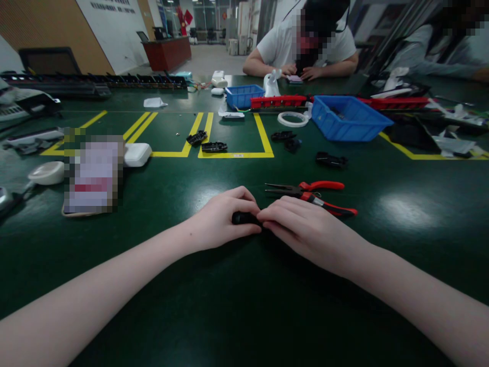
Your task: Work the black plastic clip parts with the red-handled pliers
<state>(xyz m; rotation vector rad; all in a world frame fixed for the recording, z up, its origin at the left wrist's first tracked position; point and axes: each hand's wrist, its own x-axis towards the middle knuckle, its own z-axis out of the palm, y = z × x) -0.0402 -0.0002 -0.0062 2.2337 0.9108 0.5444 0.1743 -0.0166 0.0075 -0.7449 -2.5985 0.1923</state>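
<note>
Between my hands, low over the green table, is a small black plastic part (243, 218). My left hand (225, 214) wraps round it, thumb on the near side and fingers on the far side. The fingertips of my right hand (301, 224) are pinched together at the part's right end, and they hide that end. Just beyond my right hand lie red-handled long-nose pliers (323, 185), with a second red-and-black handled tool (334, 208) partly covered by the hand. Similar black parts lie farther off, among them one at the right (330, 159) and one near the yellow tape (214, 147).
A phone (93, 176) and a white case (137, 154) lie at the left. Beyond are a blue bin (351, 127), a smaller blue bin (244, 96), a white tape roll (292, 119) and red strips (278, 102). Across the table a person leans over a small object.
</note>
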